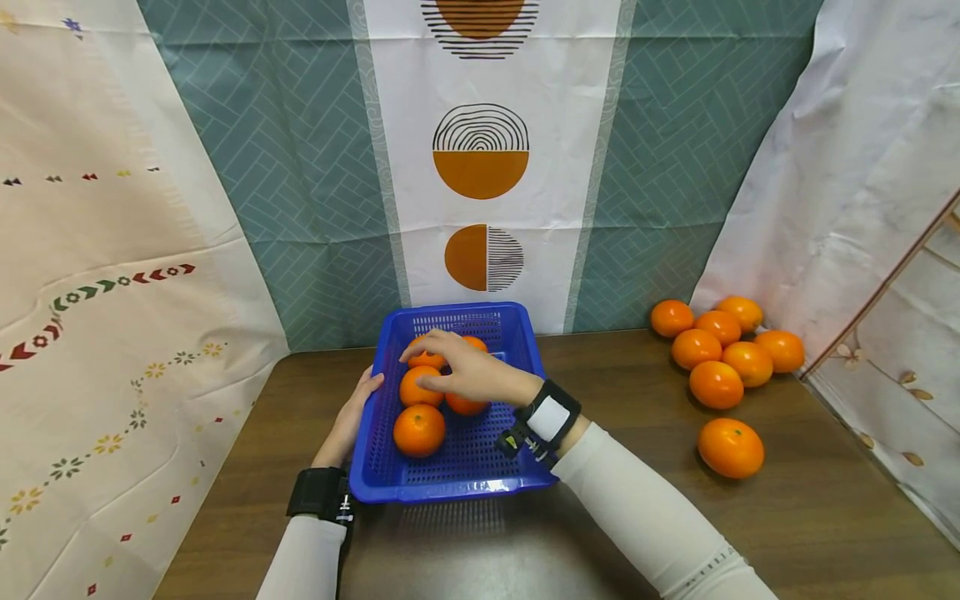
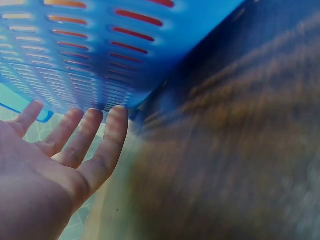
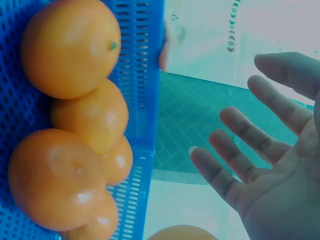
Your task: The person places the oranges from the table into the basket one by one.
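A blue perforated basket (image 1: pixel 491 485) holds several oranges (image 1: pixel 419 431), grouped toward its left and back. The person's left hand (image 1: pixel 351 421) touches the basket's left side from outside; in the left wrist view that hand (image 2: pixel 60 165) has its fingers extended, fingertips at the wall of the basket (image 2: pixel 95 55). Over the oranges hovers the right hand (image 1: pixel 480 373), spread and holding nothing. The right wrist view shows this hand (image 3: pixel 275 160) with fingers apart, separate from the oranges (image 3: pixel 55 177) in the basket (image 3: pixel 137 100).
On the right side of the brown table (image 1: pixel 600 375) lies a cluster of loose oranges (image 1: pixel 716 384), with a single orange (image 1: pixel 731 448) nearer the front. A patterned curtain (image 1: pixel 315 183) hangs behind the table, and printed cloths border both sides.
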Motion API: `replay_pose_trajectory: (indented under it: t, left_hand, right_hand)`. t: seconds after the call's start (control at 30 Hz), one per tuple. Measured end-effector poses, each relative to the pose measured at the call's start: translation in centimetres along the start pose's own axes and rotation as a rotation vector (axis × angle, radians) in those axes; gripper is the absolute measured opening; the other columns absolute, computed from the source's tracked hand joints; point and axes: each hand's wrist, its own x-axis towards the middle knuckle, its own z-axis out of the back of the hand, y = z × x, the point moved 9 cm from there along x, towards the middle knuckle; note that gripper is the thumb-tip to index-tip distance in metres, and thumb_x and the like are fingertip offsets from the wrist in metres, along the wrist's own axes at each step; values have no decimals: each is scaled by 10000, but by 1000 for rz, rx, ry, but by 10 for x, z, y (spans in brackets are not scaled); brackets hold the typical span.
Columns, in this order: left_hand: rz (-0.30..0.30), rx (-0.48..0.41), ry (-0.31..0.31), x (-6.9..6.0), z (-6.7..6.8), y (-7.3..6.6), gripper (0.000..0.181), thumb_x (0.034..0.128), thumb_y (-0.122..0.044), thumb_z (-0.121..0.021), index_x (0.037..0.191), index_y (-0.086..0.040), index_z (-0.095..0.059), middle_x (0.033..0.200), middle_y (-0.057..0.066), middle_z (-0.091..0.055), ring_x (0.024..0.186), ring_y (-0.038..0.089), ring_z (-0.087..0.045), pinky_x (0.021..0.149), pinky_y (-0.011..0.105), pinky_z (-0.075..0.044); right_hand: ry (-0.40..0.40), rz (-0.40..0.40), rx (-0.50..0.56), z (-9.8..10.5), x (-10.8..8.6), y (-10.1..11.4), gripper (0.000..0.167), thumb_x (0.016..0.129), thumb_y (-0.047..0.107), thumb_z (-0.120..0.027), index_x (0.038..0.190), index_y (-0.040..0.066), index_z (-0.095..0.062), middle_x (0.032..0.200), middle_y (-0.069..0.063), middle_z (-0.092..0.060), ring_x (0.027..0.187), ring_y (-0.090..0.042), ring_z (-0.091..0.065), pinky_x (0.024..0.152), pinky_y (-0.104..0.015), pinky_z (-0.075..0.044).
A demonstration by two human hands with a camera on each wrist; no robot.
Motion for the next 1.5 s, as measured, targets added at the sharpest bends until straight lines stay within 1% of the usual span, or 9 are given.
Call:
replay_pose_trajectory:
  t: [0.17,0.37,0.57,0.7,0.83,1.0,1.2,1.33,1.5]
  left_hand:
    - [-3,1,-6,0,1,0,613,1114,-536,-336,1656,-370,-104,1672,87,-232,1422,387,-383,1058,535,-471]
    - [-2,-6,-3,0,0,1,617,1109,-545,-346,1656,-387,-107,1677,84,-229,1429,393,-379,1065,552,-464]
    - [-13,-5,-8,1,-1,1,611,1113,-530,-349,1656,-371,-118,1671,88,-240,1419,381,-388,1068,535,-465]
    - [-13,-4,-11,1,0,1,607,1113,-531,-349,1654,-371,-124,1669,80,-243,1415,376,-392,1064,529,-470]
    - [-20,-14,-7,1,-1,0,600,1118,-517,-341,1656,-365,-121,1670,85,-239,1416,363,-385,1064,512,-465]
    - [-27,-20,1,1,-1,-1,599,1120,-515,-337,1656,-361,-120,1669,88,-243,1408,357,-388,1039,491,-484]
    - [-24,-19,7,0,0,-1,610,1118,-524,-334,1660,-362,-105,1678,86,-227,1416,360,-378,1060,496,-468]
    - [-24,-15,3,0,1,0,612,1117,-529,-329,1660,-364,-100,1679,86,-226,1417,361,-379,1067,504,-464]
    - [-33,-23,9,1,0,-1,607,1121,-519,-325,1661,-361,-99,1684,80,-214,1431,363,-360,1078,503,-449]
  right_hand:
    - [-39,1,-3,10,-4,1,335,1040,176,-653,1357,71,-636,1356,-100,-601,1217,-254,-535,1084,-493,-441]
    - [-95,-4,19,22,-14,-2,325,1029,176,-648,1349,124,-654,1368,-49,-598,1285,-214,-508,1094,-422,-434]
    - [-157,-11,56,42,-28,-9,324,1028,206,-660,1345,139,-658,1358,-31,-593,1245,-203,-528,1071,-499,-455]
    - [-220,15,76,59,-38,-10,309,1031,187,-667,1333,124,-659,1336,-47,-612,1224,-216,-536,1039,-536,-464]
    - [-269,41,64,75,-50,-9,313,1035,167,-658,1342,106,-647,1349,-37,-608,1191,-228,-539,985,-515,-487]
    - [-324,0,50,94,-71,-18,339,1041,186,-654,1372,118,-624,1399,-41,-576,1159,-221,-535,947,-492,-488]
    - [-420,-1,16,116,-95,-22,336,1021,111,-667,1354,77,-631,1353,-119,-600,1162,-255,-541,936,-507,-500]
    - [-479,-19,-23,125,-109,-23,337,1009,80,-672,1343,48,-644,1341,-126,-605,1176,-273,-531,925,-531,-501]
    - [-514,-63,-67,133,-122,-30,349,1007,89,-686,1353,65,-644,1340,-128,-600,1186,-270,-528,939,-509,-492]
